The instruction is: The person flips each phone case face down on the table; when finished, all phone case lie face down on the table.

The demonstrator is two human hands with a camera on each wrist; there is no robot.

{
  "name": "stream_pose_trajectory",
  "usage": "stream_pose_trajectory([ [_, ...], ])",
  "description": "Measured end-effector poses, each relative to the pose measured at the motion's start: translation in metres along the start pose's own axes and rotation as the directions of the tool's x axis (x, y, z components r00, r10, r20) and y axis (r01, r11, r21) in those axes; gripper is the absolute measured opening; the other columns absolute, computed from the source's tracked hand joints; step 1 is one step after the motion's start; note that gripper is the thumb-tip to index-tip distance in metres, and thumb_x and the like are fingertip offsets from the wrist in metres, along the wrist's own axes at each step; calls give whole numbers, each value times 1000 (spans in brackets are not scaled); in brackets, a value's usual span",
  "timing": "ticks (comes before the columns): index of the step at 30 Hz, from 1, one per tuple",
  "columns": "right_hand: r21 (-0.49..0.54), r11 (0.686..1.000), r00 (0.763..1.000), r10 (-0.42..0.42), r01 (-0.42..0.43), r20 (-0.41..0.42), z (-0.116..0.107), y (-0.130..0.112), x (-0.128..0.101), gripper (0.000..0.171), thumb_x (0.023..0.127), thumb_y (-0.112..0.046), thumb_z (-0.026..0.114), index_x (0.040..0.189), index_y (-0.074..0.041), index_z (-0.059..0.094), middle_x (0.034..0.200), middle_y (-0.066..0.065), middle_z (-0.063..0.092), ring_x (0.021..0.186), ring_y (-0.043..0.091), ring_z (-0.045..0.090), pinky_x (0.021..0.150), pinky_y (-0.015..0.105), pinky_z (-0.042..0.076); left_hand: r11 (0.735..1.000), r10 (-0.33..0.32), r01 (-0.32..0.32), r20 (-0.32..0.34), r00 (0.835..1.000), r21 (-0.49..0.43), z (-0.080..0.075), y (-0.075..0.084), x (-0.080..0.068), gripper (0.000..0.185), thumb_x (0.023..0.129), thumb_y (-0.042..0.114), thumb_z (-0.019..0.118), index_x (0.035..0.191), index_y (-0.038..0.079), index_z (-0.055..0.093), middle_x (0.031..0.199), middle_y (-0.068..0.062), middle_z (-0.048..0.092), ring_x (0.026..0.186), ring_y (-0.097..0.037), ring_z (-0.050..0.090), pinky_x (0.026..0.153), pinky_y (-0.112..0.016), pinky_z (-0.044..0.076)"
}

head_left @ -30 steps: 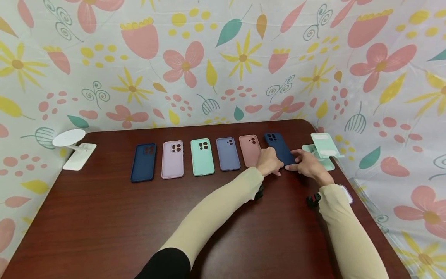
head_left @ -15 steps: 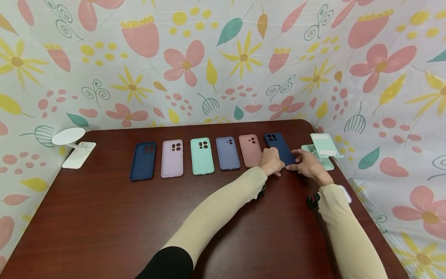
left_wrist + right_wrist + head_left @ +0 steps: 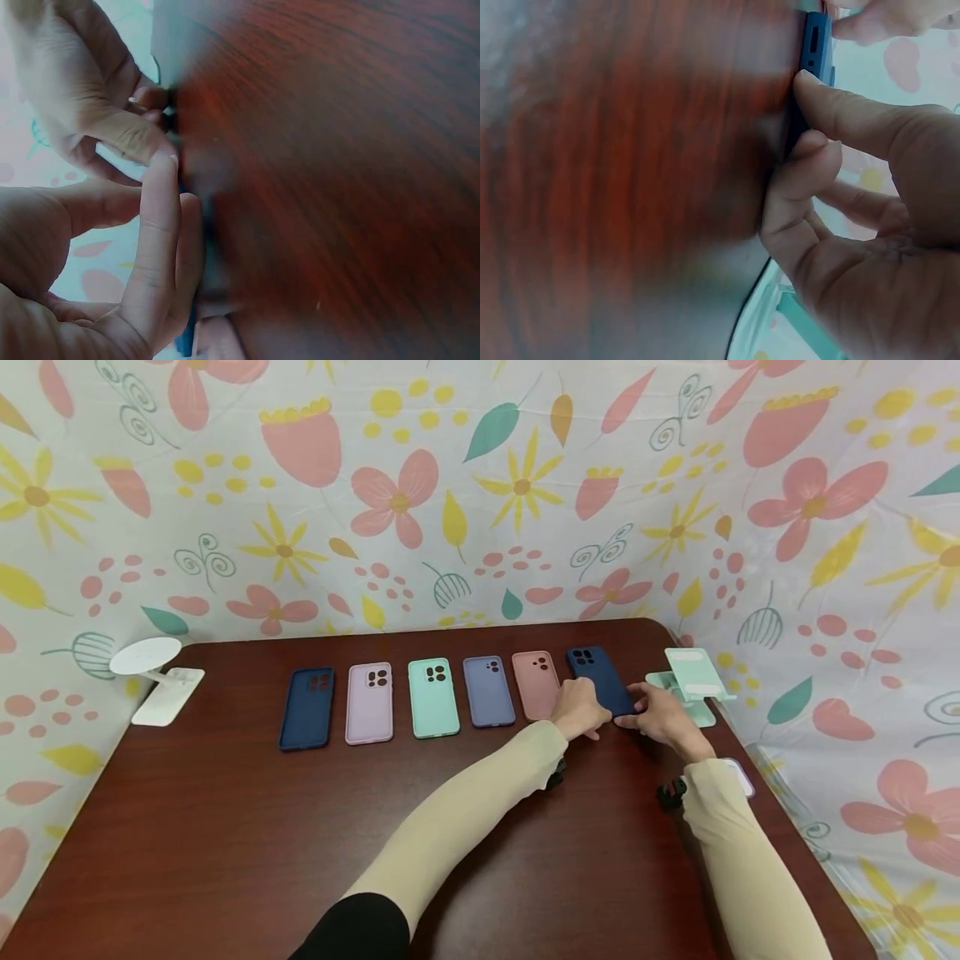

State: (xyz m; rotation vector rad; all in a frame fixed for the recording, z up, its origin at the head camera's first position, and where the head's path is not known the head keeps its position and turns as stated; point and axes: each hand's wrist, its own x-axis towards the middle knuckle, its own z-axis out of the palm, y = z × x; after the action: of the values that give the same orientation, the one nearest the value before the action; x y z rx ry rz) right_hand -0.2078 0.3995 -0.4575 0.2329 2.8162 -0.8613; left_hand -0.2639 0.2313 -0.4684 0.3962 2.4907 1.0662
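Barely any change from a second ago: both hands stay on the same case, camera drifted slightly. Left hand (image 3: 580, 708) and right hand (image 3: 654, 710) pinch the near end of the dark blue case (image 3: 596, 675), rightmost in the row on the table (image 3: 225, 827), between the pink case (image 3: 534, 683) and the mint stand (image 3: 693, 681). To do it well: grip by the edges, lift the near end level, keep clear of both neighbours.
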Motion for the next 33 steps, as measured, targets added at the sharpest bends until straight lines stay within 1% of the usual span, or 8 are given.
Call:
stream_pose_trajectory([
  [2,-19,1000,1000,-1,1,-16,1,-1,-4,77,101,-22,78,160,9,39,125,31,61,103,39,65,93,51,57,999,33,-33,-23,999,-5,-12,4,-20,19,99,21,81,101,3,77,71,-8,74,51,-12,74,54,-22,59],
  [6,-25,1000,998,-8,7,-54,7,-7,-12,84,100,-26,79,163,9,35,131,35,59,117,48,61,105,63,53,997,74,-75,-62,995,-25,-32,2,-52,58,99,26,80,148,2,61,75,-6,74,60,-16,78,57,-19,56],
  [9,0,1000,994,-28,28,-110,14,-16,-19,87,99,-28,81,163,9,35,127,33,61,115,47,62,105,63,52,994,84,-87,-60,995,-63,-44,-6,-65,74,99,25,80,161,1,47,67,-3,69,61,-20,77,53,-18,51],
  [13,21,997,982,-70,75,-176,23,-31,-26,86,97,-31,83,161,8,39,119,27,64,107,42,64,101,60,54,991,124,-120,-83,989,51,-60,-22,-68,37,98,30,80,116,-2,76,57,-1,58,54,-21,65,48,-24,44],
  [16,25,994,980,-101,107,-172,29,-43,-28,85,98,-34,83,162,3,42,115,23,67,100,37,67,94,55,56,974,132,-102,-141,981,202,-58,-47,-46,39,93,43,84,75,11,70,61,0,57,58,-20,61,51,-29,47],
  [21,38,990,985,-128,133,-112,38,-60,-24,83,98,-36,83,162,-1,43,109,16,70,91,28,67,88,44,55,974,78,-47,-133,988,223,-49,-83,-7,39,88,49,89,75,17,71,67,-2,67,62,-18,67,55,-30,55],
  [29,22,993,993,-118,118,1,54,-76,-7,85,97,-37,83,160,3,42,105,15,72,87,25,68,83,38,56,989,34,-30,-23,999,143,-62,-77,-21,22,93,24,86,78,9,79,64,-7,73,48,-15,72,54,-28,61],
  [33,22,996,996,-86,85,35,55,-81,-1,87,97,-35,83,161,4,40,101,14,70,81,23,65,76,33,54,987,35,-31,-26,999,158,-57,-83,-10,20,93,17,85,76,7,79,67,-9,73,46,-15,71,54,-26,62],
])
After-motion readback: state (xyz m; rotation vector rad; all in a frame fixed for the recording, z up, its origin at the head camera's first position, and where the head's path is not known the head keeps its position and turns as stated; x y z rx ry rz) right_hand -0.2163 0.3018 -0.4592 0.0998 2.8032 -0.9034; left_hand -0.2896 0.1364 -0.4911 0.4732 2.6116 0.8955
